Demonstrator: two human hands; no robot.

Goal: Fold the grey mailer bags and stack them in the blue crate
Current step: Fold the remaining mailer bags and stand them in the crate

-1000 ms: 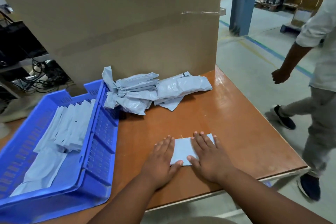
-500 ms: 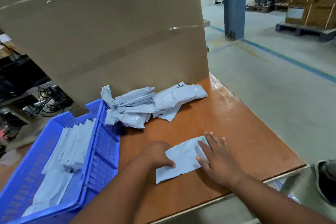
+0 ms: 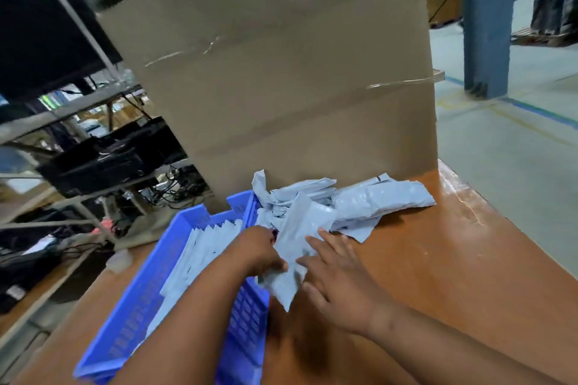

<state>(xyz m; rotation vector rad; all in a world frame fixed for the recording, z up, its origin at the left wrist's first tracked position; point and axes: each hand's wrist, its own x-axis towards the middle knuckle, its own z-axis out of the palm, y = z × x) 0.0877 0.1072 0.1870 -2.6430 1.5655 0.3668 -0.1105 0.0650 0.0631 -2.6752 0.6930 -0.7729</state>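
Grey and crinkly, the soft plastic mailer bag (image 3: 295, 247) is in our hands, lifted over the near right wall of the blue plastic crate (image 3: 150, 300). Our left hand (image 3: 261, 251) curls round its left edge and grips it. Our right hand (image 3: 339, 284) has straight, spread fingers that touch the bag's right side. In the crate we see a row of folded grey bags (image 3: 205, 244). Just behind our hands a pile of loose grey bags (image 3: 369, 203) lies on the brown wooden table (image 3: 453, 259), in front of a tall brown cardboard box (image 3: 281, 72).

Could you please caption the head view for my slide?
Both hands lift a folded grey mailer bag beside the blue crate.
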